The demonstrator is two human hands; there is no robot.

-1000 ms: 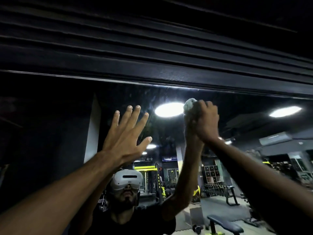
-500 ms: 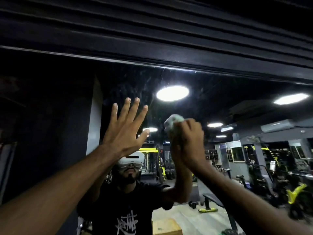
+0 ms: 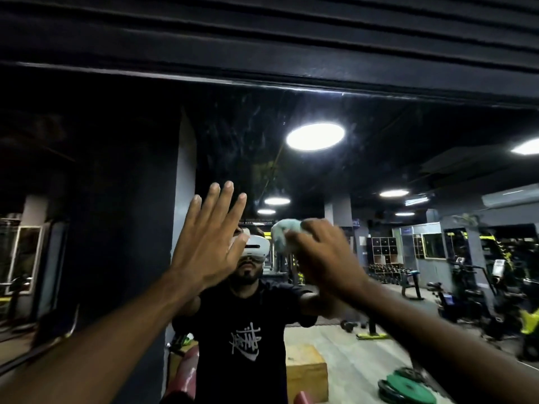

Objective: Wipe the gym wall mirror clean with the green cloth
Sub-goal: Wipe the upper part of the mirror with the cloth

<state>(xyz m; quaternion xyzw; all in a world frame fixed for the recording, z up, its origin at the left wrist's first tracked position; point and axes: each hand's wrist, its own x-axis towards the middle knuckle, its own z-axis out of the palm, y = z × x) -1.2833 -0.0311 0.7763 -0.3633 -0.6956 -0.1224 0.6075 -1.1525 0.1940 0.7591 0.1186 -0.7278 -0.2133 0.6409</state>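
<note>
Two hands were at the mirror [image 3: 233, 126]: left hand [image 3: 210, 249] splayed flat, right hand [image 3: 326, 258] clutching the cloth [image 3: 284, 234], which had swept down from the top edge to mid-glass, apparently mid-wipe.

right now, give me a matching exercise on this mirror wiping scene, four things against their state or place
Things:
1 left hand
2 right hand
3 green cloth
4 green weight plates

States or places:
a bunched up in a grip
b fingers straight and spread
c curled round the cloth
d reflected low on the right, lying on the floor

Pairs: 1-b, 2-c, 3-a, 4-d
</note>
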